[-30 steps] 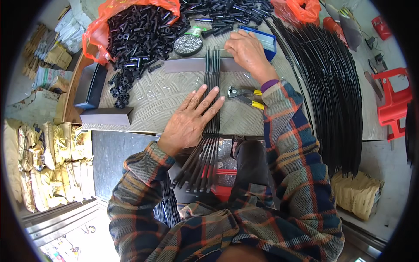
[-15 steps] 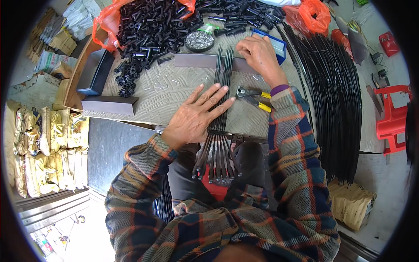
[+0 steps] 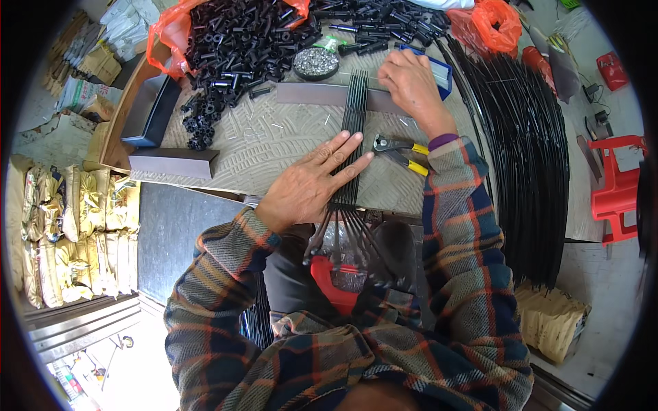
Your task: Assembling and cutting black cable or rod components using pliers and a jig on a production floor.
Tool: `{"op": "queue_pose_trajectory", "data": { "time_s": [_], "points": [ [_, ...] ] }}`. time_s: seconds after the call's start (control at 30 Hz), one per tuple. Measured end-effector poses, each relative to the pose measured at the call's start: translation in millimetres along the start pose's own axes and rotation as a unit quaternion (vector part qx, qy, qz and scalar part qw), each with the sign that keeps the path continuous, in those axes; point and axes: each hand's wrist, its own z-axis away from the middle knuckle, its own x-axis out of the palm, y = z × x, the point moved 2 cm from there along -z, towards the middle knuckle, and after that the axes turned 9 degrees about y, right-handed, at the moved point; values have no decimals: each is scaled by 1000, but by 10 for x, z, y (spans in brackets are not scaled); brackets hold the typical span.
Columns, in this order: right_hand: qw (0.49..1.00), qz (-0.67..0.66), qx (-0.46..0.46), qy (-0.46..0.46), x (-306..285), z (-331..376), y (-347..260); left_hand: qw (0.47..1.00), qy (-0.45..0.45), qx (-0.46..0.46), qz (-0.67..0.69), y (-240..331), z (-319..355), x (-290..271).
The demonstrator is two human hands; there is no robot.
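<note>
My left hand (image 3: 312, 183) lies flat with its fingers stretched over a bundle of thin dark rods (image 3: 356, 103). The rods run side by side across the worktop, and their thicker lower ends fan out past its near edge above my lap. My right hand (image 3: 413, 88) is at the blue tray (image 3: 447, 82), its fingers curled together. The fingertips are partly hidden, so whatever they may hold cannot be made out. End-cutting pliers with yellow handles (image 3: 401, 152) rest between the bundle and my right sleeve.
A heap of black tubular parts (image 3: 236, 48) covers the far left. Near it stands a round dish of small silvery pieces (image 3: 316, 61). Angled metal strips (image 3: 312, 94) lie on the worktop (image 3: 253, 147). Long black rods (image 3: 524, 157) hang over the right side, near a red stool (image 3: 617, 178).
The rods' far ends, earlier in two groups, now lie together in one bundle. Their near ends have swung right and blur. My right hand has shifted slightly right and farther away.
</note>
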Motion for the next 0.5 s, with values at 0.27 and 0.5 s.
{"op": "queue_pose_trajectory", "data": {
  "time_s": [0.27, 0.5],
  "points": [
    [979, 75, 131, 134, -147, 38, 452, 999, 10, -18, -43, 75, -65, -87],
    [979, 111, 163, 43, -183, 166, 665, 996, -15, -42, 76, 230, -5, -121]
  ]
}}
